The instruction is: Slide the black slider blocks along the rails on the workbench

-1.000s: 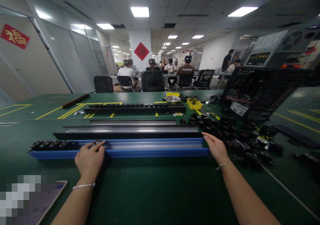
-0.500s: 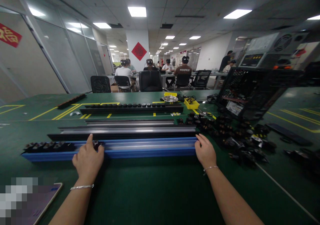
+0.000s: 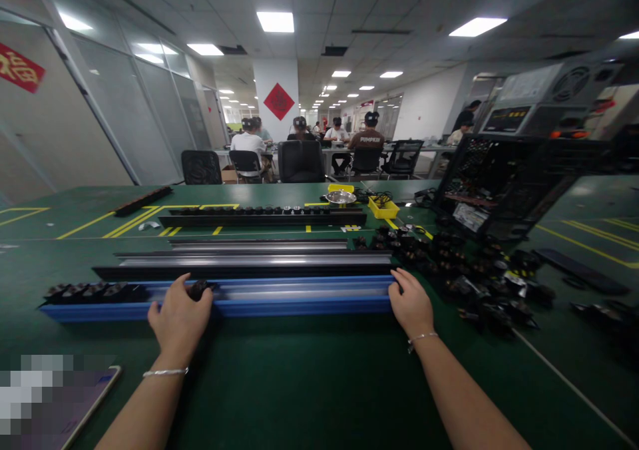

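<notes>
A long blue rail (image 3: 299, 300) lies across the green table in front of me. My left hand (image 3: 178, 317) rests on its near edge, fingers curled round a small black part (image 3: 198, 289) sitting in the rail's channel. To its left, a row of several black parts (image 3: 90, 292) fills the channel. My right hand (image 3: 410, 302) grips the right end of the blue rail, fingers bent over it. Just right of that hand spreads a heap of loose black parts (image 3: 469, 270).
Behind the blue rail lie grey and black rails (image 3: 249, 259) and a further black rail with parts (image 3: 259, 216). A yellow bin (image 3: 382, 207), a metal dish (image 3: 340, 198) and a black wire crate (image 3: 504, 184) stand at the back right. A tablet (image 3: 74, 403) lies near left. People sit at far tables.
My right hand moved left from the parts heap onto the rail's right end. My left hand's fingers curled round the small black part in the channel.
</notes>
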Demonstrator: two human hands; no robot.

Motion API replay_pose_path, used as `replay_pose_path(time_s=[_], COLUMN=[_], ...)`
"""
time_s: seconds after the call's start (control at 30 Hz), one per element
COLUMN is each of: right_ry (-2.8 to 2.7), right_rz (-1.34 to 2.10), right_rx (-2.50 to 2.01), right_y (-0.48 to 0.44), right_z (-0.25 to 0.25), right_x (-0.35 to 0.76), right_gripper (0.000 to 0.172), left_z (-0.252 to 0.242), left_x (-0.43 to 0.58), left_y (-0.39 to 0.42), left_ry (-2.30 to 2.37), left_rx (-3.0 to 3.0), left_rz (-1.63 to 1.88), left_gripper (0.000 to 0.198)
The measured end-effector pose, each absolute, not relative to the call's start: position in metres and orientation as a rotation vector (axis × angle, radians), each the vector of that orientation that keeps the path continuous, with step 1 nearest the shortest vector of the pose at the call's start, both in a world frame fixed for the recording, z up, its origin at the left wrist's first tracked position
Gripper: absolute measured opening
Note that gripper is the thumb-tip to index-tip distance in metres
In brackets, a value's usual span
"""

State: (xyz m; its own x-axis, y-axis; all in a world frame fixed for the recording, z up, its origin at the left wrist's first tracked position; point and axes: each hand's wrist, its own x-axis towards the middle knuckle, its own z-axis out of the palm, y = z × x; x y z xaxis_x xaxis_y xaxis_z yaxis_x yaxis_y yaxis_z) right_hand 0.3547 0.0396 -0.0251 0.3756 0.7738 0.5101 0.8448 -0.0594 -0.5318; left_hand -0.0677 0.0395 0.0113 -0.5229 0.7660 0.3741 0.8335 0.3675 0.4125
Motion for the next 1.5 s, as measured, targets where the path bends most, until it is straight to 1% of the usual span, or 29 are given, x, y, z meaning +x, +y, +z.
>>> replay_pose_path(time_s=[0.2, 0.47, 0.93, 1.5], right_ry=[-1.423, -1.431, -1.435, -1.434], right_rz=[-0.099, -0.112, -0.129, -0.107], right_rx=[-1.859, -1.845, -1.834, -1.848], right_y=[0.039, 0.04, 0.04, 0.04], right_z=[-0.023, -0.026, -0.025, -0.024], right_x=[0.354, 0.356, 0.355, 0.355], right_gripper=[0.044, 0.043, 0.042, 0.043], left_z=[0.012, 0.009, 0.006, 0.008], left_x=[-0.061, -0.057, -0.047, -0.043], left_y=[0.039, 0.04, 0.038, 0.038], left_ry=[-2.482, -2.435, -2.268, -2.255], left_rx=[-1.542, -1.605, -1.749, -1.878], left_rz=[-0.811, -0.783, -0.731, -0.824], left_gripper=[0.058, 0.054, 0.041, 0.043])
